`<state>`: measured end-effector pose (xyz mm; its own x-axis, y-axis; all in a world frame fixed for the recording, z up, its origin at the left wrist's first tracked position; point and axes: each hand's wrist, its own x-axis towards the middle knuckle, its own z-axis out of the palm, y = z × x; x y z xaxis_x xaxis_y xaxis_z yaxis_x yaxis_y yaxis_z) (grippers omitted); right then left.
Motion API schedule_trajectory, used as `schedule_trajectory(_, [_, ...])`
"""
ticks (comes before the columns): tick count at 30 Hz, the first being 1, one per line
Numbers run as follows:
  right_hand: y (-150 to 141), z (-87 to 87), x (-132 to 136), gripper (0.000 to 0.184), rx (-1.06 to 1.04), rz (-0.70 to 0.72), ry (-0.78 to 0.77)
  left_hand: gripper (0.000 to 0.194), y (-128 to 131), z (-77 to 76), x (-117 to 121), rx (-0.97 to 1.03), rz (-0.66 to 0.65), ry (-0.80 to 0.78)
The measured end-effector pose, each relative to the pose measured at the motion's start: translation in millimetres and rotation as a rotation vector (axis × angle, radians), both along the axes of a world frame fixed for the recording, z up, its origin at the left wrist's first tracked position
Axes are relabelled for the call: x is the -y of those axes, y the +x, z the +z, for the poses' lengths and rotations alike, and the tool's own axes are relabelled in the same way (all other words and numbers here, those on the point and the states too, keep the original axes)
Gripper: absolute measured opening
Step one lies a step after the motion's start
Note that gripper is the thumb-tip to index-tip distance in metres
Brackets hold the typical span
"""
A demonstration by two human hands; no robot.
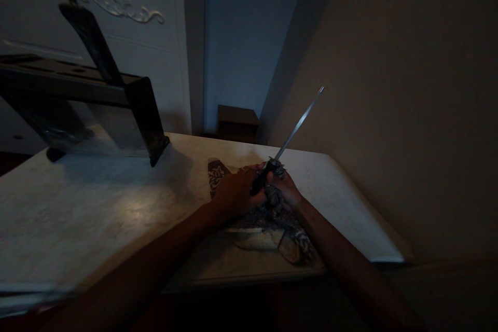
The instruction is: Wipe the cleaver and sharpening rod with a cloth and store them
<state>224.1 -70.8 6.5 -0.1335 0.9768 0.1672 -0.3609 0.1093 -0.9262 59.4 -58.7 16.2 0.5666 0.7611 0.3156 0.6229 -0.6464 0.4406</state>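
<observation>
A person's left hand (240, 193) is gripping a slim silvery metal rod with a black handle (298, 124), tilted toward the far right, while the right hand (287, 190) is clasping a crumpled dark patterned cloth (274, 199) against it above the pale marbled table (128, 202)'s near edge. A black-framed, clear-sided stand (144, 114) is occupying the far-left corner.

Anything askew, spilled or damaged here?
No spill or damage shows, though it's dim. Only the patterned cloth looks untidy: crumpled on the table at the left hand and right hand, near the metal rod.
</observation>
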Motion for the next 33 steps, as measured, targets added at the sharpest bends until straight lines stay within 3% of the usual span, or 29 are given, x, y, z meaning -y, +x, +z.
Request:
schedule_trajectory(4, [-1,1.4,0,0.032,0.034,-0.034,-0.043,0.057,-1,0.4,-1,0.044,-0.030,-0.038])
schedule_trajectory(9, [2,0.5,-1,0.038,0.045,-0.101,-0.171,0.049,-4,2.2,-5,0.102,-0.030,-0.149])
schedule_trajectory(14, [3,-0.3,-3,0.042,0.032,-0.173,-0.216,0.046,-5,-7.2,-14,0.284,-0.097,-0.215])
schedule_trajectory(17, [3,1.2,-4,0.041,-0.009,-0.189,-0.248,0.039,-5,-11.1,-19,0.384,-0.055,-0.283])
schedule_trajectory(23, [14,1.4,-14,0.031,-0.166,-0.067,-0.250,0.035,-6,-1.8,-20,0.556,0.000,-0.315])
schedule_trajectory(27, [24,1.0,-21,0.041,-0.267,-0.015,-0.309,0.036,-9,1.1,-20,0.515,0.016,-0.295])
schedule_trajectory(33, [25,5.9,-17,0.058,-0.269,0.062,-0.344,0.033,-9,-2.5,-25,0.438,-0.065,-0.271])
